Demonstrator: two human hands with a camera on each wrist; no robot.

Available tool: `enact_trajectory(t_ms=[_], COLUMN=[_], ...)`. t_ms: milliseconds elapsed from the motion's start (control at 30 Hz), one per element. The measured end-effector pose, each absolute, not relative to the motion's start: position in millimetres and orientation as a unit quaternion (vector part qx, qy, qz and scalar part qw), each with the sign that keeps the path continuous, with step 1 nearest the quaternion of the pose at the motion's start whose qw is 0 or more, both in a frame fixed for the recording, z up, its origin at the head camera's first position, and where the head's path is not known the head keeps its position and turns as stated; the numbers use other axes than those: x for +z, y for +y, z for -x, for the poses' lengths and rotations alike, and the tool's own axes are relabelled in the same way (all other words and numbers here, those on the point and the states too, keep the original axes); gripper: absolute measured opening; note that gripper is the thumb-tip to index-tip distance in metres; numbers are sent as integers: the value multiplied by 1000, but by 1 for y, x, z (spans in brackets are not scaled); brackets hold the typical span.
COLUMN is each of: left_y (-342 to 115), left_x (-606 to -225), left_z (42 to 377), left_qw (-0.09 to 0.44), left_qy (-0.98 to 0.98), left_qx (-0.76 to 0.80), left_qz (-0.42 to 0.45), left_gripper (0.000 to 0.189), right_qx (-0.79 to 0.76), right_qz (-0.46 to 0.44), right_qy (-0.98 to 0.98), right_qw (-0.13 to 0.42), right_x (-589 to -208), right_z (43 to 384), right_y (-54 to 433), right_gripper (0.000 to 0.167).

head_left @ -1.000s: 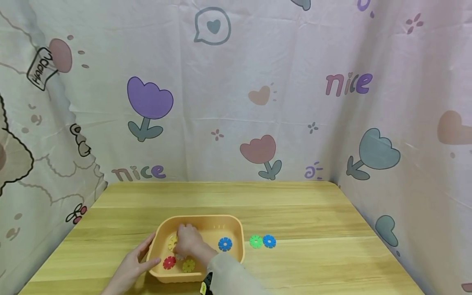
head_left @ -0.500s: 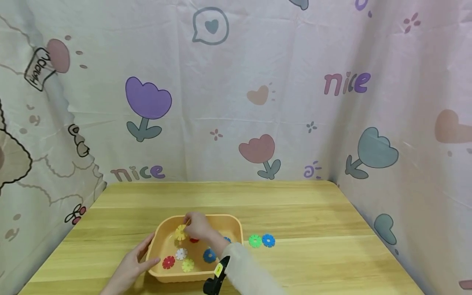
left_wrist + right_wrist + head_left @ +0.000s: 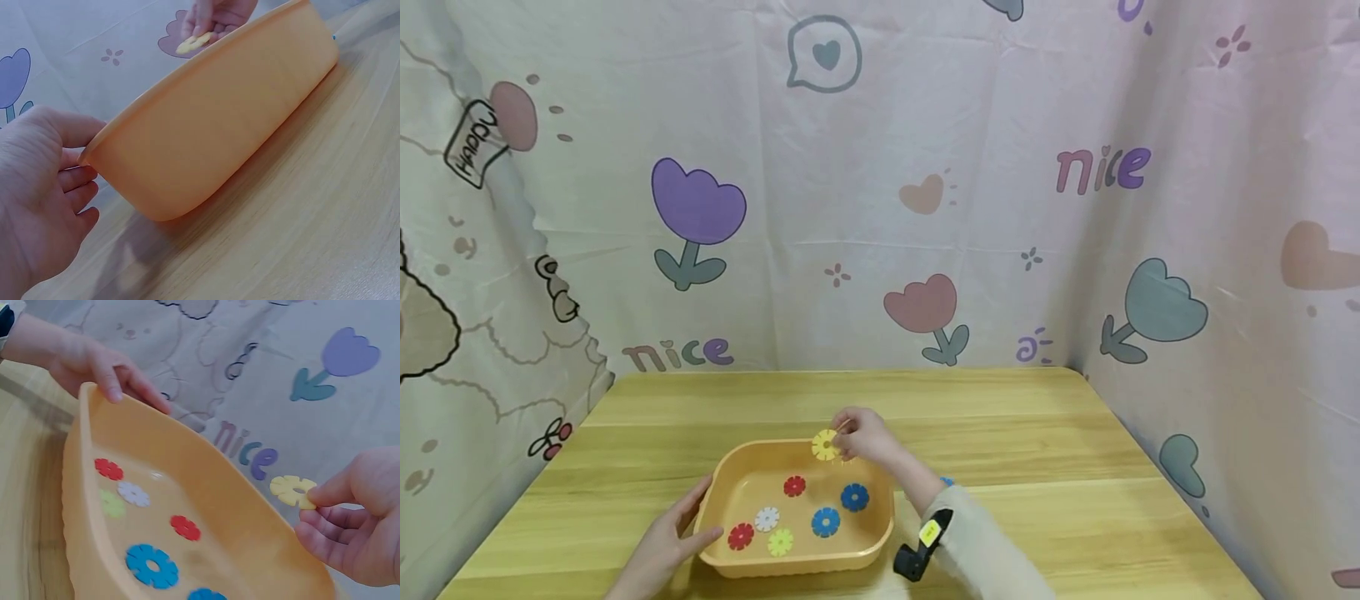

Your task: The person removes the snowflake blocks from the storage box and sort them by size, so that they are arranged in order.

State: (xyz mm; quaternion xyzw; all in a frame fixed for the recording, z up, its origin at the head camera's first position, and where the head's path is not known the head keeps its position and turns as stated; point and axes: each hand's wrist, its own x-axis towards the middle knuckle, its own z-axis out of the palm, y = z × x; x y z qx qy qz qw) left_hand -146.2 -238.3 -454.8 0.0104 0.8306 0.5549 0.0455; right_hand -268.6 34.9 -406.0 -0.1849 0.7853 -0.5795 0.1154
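My right hand pinches a yellow snowflake disc by its edge, above the far rim of an orange plastic bin. In the right wrist view the yellow disc stands out from between thumb and fingers, apart from the bin. At the bin's left end my left hand grips the rim, thumb over the inside and fingers outside. Lying on the bin's floor are two red discs, a white disc, a yellow-green disc and two blue discs.
A wooden table carries the bin. Right of it, a blue disc peeks out from behind my right forearm, which covers the spot beside it. A patterned curtain hangs behind the table and along both sides.
My right hand has lifted the yellow disc from the bin's left part and carried it up and right to the far rim. My left hand keeps its hold on the bin.
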Motion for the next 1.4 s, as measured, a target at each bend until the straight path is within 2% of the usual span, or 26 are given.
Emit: enact_trajectory(t_ms=[400, 633, 967, 1233, 1400], left_y=[-238, -238, -238, -239, -238], left_x=[-454, -453, -454, -454, -452], left_z=[146, 146, 145, 144, 144], left_qw=[55, 54, 31, 26, 20], left_qy=[822, 832, 840, 852, 857], left_qx=[567, 552, 542, 523, 515], left_qz=[-6, -13, -16, -17, -16], left_gripper=[76, 75, 75, 74, 74], right_qx=[-633, -633, -615, -557, -515], right_qz=[117, 42, -31, 0, 31], right_qy=[763, 773, 787, 829, 856], right_qw=[66, 23, 30, 50, 35], right_x=[-401, -430, -452, -469, -473], right_z=[259, 269, 263, 253, 250], right_y=[123, 169, 217, 233, 235], right_gripper=[19, 17, 16, 11, 11])
